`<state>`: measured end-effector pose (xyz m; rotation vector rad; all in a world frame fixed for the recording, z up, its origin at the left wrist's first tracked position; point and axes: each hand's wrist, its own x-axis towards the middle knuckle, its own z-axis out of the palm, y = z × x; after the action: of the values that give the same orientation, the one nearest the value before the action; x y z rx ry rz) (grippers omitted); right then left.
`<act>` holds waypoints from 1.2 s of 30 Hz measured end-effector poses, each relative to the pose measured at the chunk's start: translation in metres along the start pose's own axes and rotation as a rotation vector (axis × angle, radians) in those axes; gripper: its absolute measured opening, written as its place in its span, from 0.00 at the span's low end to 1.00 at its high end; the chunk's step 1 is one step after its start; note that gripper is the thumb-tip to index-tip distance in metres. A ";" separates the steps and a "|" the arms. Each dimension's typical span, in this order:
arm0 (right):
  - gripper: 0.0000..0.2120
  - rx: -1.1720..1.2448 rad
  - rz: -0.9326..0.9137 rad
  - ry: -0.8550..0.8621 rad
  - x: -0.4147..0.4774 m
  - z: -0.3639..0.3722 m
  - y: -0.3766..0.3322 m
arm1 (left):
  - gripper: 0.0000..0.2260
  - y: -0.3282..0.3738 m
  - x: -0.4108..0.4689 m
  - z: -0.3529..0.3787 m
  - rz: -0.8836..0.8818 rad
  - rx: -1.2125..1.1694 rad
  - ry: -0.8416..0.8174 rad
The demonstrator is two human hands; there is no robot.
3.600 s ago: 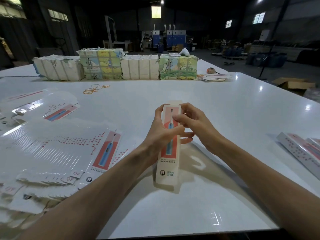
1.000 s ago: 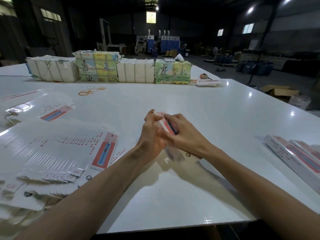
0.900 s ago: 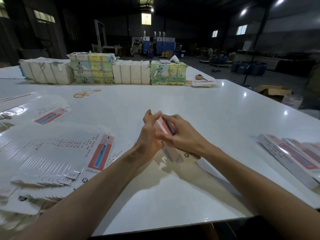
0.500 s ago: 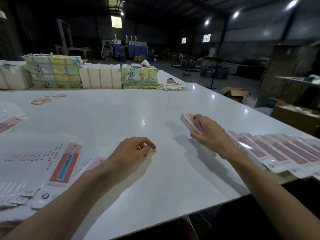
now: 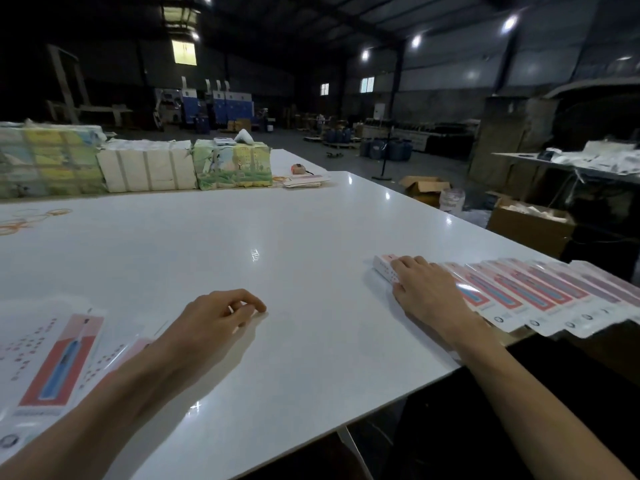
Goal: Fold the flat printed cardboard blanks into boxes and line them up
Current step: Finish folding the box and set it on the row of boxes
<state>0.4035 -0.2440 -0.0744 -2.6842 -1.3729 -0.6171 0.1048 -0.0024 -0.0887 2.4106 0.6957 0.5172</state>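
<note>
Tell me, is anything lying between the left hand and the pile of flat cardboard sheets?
Nothing visible does. The left hand rests on the table, and the flat sheets lie right beside its wrist, some under the forearm. The right hand is away on the row of boxes.

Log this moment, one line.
right hand rests on folded box, left end of row | left hand empty, loosely curled | blanks at left

The right hand (image 5: 427, 294) covers most of the end box (image 5: 382, 267); blanks (image 5: 59, 362) cut off left.
</note>
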 end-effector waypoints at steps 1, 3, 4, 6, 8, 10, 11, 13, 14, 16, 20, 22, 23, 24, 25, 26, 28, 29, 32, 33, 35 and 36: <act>0.17 -0.006 -0.006 -0.001 0.000 -0.001 0.000 | 0.13 0.000 -0.001 0.000 0.004 0.001 0.001; 0.18 0.004 -0.022 0.029 0.003 -0.005 -0.006 | 0.12 0.000 -0.001 0.001 0.012 0.009 0.003; 0.17 0.027 -0.037 0.052 0.007 -0.009 -0.013 | 0.12 0.000 -0.001 0.000 0.012 0.012 0.002; 0.18 0.074 -0.112 0.075 0.020 -0.018 -0.035 | 0.12 0.000 -0.001 -0.001 0.009 0.017 -0.005; 0.17 0.133 -0.220 0.095 0.037 -0.029 -0.068 | 0.12 0.000 -0.003 -0.001 0.005 0.014 -0.012; 0.15 0.197 -0.311 0.139 0.055 -0.038 -0.107 | 0.12 0.001 -0.006 -0.002 0.004 -0.001 -0.005; 0.14 0.224 -0.346 0.157 0.063 -0.042 -0.126 | 0.12 0.003 -0.007 -0.003 0.004 -0.012 -0.003; 0.12 0.329 -0.394 0.154 0.077 -0.046 -0.163 | 0.14 0.005 -0.007 -0.008 -0.004 -0.023 0.001; 0.12 0.397 -0.404 0.135 0.081 -0.045 -0.180 | 0.14 0.006 -0.007 -0.010 -0.009 -0.026 0.001; 0.11 0.476 -0.389 0.134 0.082 -0.035 -0.208 | 0.13 0.007 -0.009 -0.012 -0.015 -0.018 0.014; 0.09 0.565 -0.345 0.068 0.072 0.003 -0.228 | 0.09 0.007 -0.016 -0.011 -0.037 0.037 0.076; 0.08 0.602 -0.383 0.032 0.075 0.012 -0.226 | 0.06 0.010 -0.013 -0.017 -0.035 0.111 0.127; 0.07 0.616 -0.386 0.031 0.078 0.013 -0.225 | 0.06 0.011 -0.011 -0.025 -0.022 0.187 0.174; 0.07 0.645 -0.371 0.031 0.081 0.014 -0.223 | 0.05 0.013 -0.008 -0.034 -0.030 0.266 0.219; 0.07 0.679 -0.352 0.032 0.083 0.015 -0.221 | 0.04 0.014 -0.006 -0.044 -0.076 0.342 0.246; 0.07 0.708 -0.336 0.034 0.086 0.016 -0.219 | 0.05 0.013 -0.004 -0.055 -0.160 0.408 0.246; 0.07 0.755 -0.315 0.023 0.088 0.016 -0.217 | 0.11 0.009 -0.007 -0.078 -0.393 0.530 0.181; 0.07 0.770 -0.314 0.012 0.088 0.016 -0.217 | 0.14 0.006 -0.012 -0.090 -0.507 0.592 0.125; 0.08 0.792 -0.322 -0.004 0.088 0.017 -0.218 | 0.26 0.002 -0.030 -0.119 -0.758 0.793 -0.025; 0.08 0.800 -0.320 -0.001 0.088 0.017 -0.218 | 0.29 0.001 -0.034 -0.125 -0.816 0.833 -0.060; 0.08 0.819 -0.317 0.002 0.088 0.017 -0.218 | 0.31 -0.003 -0.039 -0.131 -0.894 0.871 -0.124; 0.08 0.829 -0.314 0.000 0.087 0.017 -0.217 | 0.31 -0.005 -0.041 -0.132 -0.911 0.883 -0.145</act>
<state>0.2831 -0.0428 -0.0837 -1.8327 -1.5965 -0.0191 0.0051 0.0324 0.0003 2.4041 2.1078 -0.4337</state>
